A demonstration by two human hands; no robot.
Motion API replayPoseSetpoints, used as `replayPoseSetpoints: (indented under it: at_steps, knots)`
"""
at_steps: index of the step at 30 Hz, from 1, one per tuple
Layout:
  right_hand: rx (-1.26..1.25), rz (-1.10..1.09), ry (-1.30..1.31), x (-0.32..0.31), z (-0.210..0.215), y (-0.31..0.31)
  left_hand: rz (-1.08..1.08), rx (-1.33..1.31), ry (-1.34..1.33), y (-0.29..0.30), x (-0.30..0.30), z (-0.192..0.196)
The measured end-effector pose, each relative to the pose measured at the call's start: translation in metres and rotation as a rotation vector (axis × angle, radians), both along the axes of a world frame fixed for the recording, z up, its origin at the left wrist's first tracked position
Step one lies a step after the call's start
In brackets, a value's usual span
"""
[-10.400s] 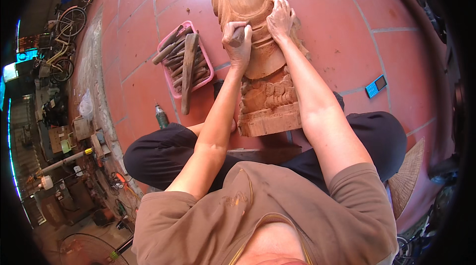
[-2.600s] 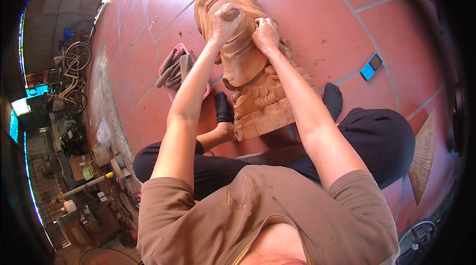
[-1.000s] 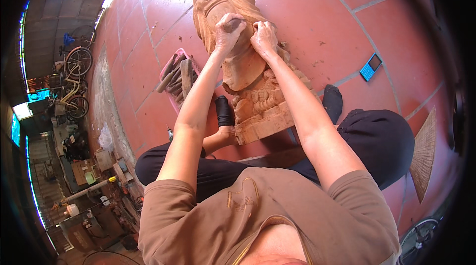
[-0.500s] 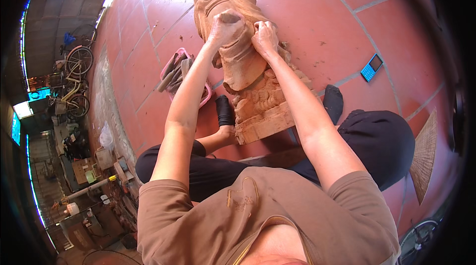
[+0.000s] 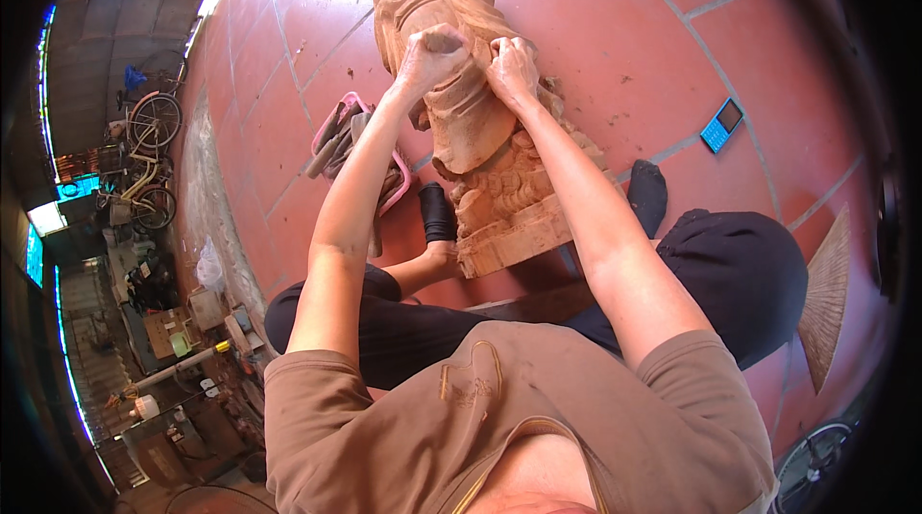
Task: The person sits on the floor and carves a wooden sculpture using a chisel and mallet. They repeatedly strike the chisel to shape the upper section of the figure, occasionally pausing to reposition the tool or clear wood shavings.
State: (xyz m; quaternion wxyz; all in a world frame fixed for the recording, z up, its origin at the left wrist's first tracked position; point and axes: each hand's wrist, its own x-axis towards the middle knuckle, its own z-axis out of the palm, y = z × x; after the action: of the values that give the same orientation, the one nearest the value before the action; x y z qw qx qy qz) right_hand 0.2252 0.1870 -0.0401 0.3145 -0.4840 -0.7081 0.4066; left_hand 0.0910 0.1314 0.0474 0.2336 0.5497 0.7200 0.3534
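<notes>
sitting on the red tiled floor [image 5: 615, 62], the person has a pale wooden carving [image 5: 480, 130] lying lengthwise between the legs, running from its blocky base near the knees up toward 12 o'clock. the left hand [image 5: 430, 58] is curled shut on a small wooden piece pressed to the carving, and the right hand [image 5: 512, 67] is clenched against the carving just beside it, whatever it grips being hidden. a pink tray of tools [image 5: 351, 144] sits at 10 o'clock of the carving, a blue phone [image 5: 721, 124] at 3 o'clock.
</notes>
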Motion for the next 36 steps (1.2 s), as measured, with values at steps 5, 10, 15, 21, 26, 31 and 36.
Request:
replayPoseSetpoints:
  at_steps: [5,10,15,21,26,31,36]
  knots:
    - [0.023,0.027,0.012,-0.003,0.005,-0.007,0.058,0.068,-0.062,0.010,-0.005,-0.006]
    - [0.046,0.001,-0.009,-0.003,-0.005,-0.001,-0.127,0.138,0.044,-0.003,-0.006,-0.011]
    - [0.052,-0.016,-0.002,-0.001,-0.002,0.000,-0.027,-0.072,0.025,-0.004,-0.003,0.010]
    - [0.050,0.021,-0.015,-0.003,0.003,-0.005,-0.029,0.173,-0.001,0.001,-0.002,-0.004]
    - [0.061,0.001,-0.014,-0.002,-0.006,0.000,-0.135,0.118,0.039,-0.015,-0.005,-0.004]
    - [0.052,0.024,-0.017,-0.001,-0.003,0.001,-0.045,0.103,0.107,0.000,0.002,0.001]
    - [0.029,0.032,-0.012,-0.004,0.000,-0.002,-0.035,0.214,0.142,0.007,0.001,-0.017]
